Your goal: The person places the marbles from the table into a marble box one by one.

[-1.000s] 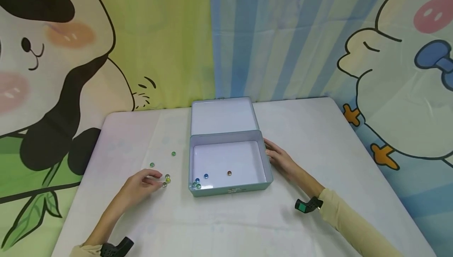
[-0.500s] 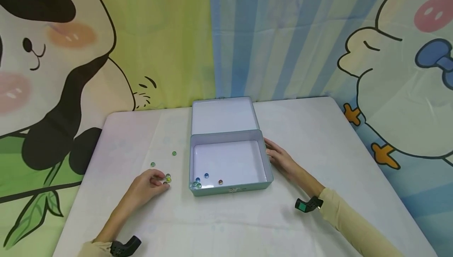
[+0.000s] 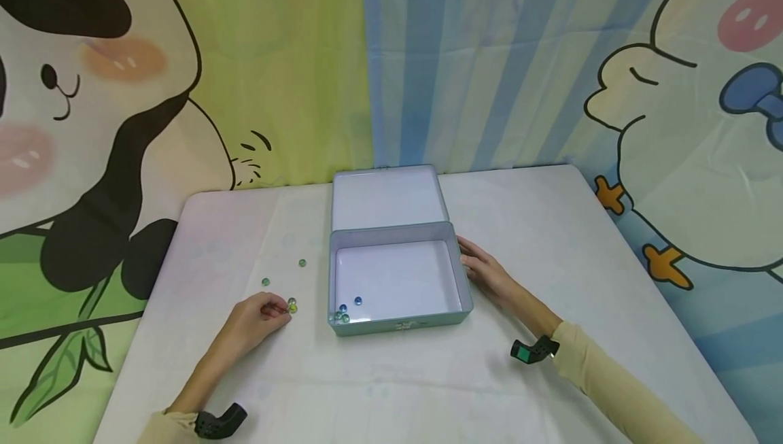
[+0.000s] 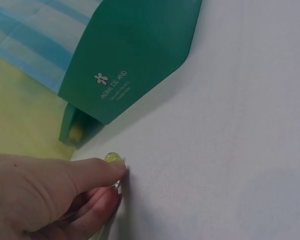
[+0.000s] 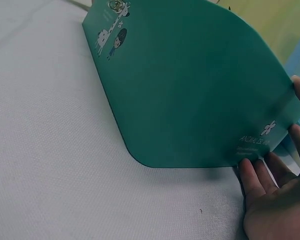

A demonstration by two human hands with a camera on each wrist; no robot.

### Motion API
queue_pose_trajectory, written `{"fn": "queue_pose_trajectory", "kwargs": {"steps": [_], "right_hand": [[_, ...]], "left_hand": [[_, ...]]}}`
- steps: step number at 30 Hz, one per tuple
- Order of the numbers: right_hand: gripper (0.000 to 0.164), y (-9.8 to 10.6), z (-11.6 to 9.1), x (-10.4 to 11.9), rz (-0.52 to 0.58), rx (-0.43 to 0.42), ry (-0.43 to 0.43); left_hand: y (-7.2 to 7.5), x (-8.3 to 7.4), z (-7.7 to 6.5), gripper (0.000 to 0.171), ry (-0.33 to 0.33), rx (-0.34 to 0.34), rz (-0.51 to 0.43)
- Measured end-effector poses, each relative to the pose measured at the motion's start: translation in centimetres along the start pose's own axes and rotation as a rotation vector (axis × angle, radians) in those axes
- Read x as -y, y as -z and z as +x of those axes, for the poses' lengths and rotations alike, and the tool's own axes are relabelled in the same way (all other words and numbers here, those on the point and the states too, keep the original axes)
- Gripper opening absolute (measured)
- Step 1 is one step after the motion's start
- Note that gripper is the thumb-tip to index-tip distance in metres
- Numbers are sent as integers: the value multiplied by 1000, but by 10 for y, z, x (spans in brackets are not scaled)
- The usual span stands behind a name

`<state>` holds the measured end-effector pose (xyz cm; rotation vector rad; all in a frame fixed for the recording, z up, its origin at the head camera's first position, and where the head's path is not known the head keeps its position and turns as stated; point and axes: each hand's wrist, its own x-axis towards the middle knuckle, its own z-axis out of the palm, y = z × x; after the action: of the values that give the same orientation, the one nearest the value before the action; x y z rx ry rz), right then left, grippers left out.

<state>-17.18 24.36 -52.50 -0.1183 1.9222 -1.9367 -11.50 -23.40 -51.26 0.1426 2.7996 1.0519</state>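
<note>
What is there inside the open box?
Blue and green marbles lie in the box, front left. Its front wall hides anything that may lie close behind it.

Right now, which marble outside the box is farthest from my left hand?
The rearmost green marble. The other green marble lies closer to your left hand; the remaining marbles are at its fingers.

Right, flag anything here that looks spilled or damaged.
Only the loose marbles on the white table stand out, lying left of the open box that holds others; whether they spilled, I can't tell. Nothing looks damaged.
</note>
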Motion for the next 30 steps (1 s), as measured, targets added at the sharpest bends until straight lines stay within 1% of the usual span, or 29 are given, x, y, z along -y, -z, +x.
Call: {"fn": "queue_pose_trajectory", "kwargs": {"steps": [8,13,18,25,30], "right_hand": [[65,1,0,-1,-1,-5,-5],[64,1,0,0,-14,-6,-4],[65,1,0,0,-5,-2,-5],[66,1,-1,0,-4,-1,-3],[66,0,-1,0,-3,-2,1]], "left_hand": [[2,2,1,16,9,7,-3],[5,3,0,17,34,13,3],[10,3,-1,21,66,28,-29],[14,0,2,22,85,38,-71],[17,-5,3,26,94,61,-156]]}}
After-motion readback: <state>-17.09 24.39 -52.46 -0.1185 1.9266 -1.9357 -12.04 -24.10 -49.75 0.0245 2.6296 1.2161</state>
